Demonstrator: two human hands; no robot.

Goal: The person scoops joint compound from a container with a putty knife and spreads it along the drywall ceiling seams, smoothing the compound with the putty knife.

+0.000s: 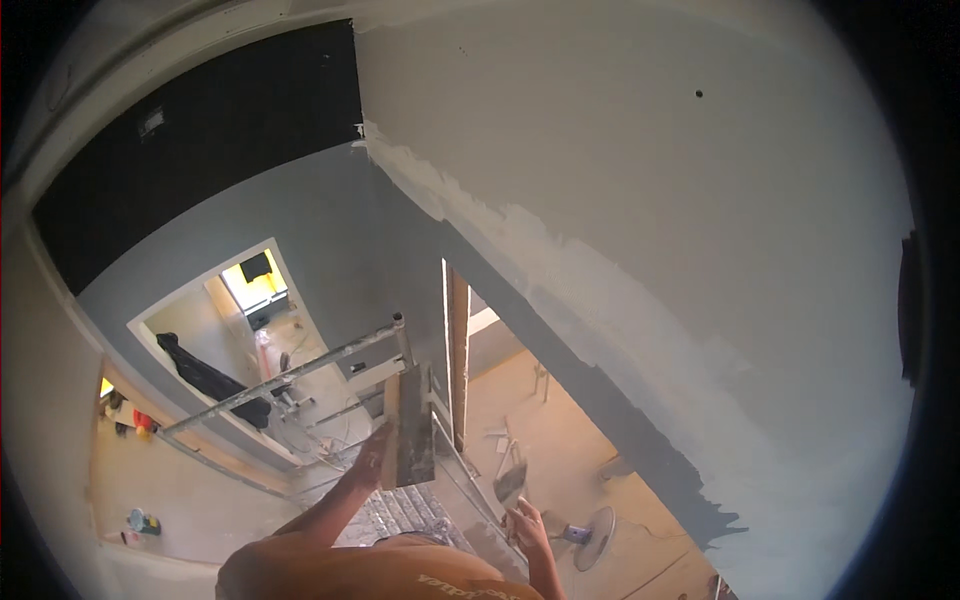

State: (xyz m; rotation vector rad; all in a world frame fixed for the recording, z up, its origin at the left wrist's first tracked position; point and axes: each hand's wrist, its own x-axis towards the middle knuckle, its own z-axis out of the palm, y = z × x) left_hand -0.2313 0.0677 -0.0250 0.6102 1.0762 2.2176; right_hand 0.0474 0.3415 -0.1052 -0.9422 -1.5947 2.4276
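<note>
My left hand [377,452] is closed around the near side of a long, narrow drywall mud pan [414,435], held in front of my body; its contents cannot be made out. In my right hand [528,527] is a putty knife [511,484], gripped by the handle with its blade pointing up and away from me. The blade is apart from the wall and from the pan. To the right rises a wall [650,150] with a ragged pale band of filler [560,270] running along its lower part, above grey paint [640,420].
A metal scaffold rail [290,382] crosses in front and to the left, with a slatted platform [405,512] below me. Far down on the floor stand a round-based fan [595,540] and a few containers [143,521]. A dark covering [215,380] hangs near the doorway [140,325].
</note>
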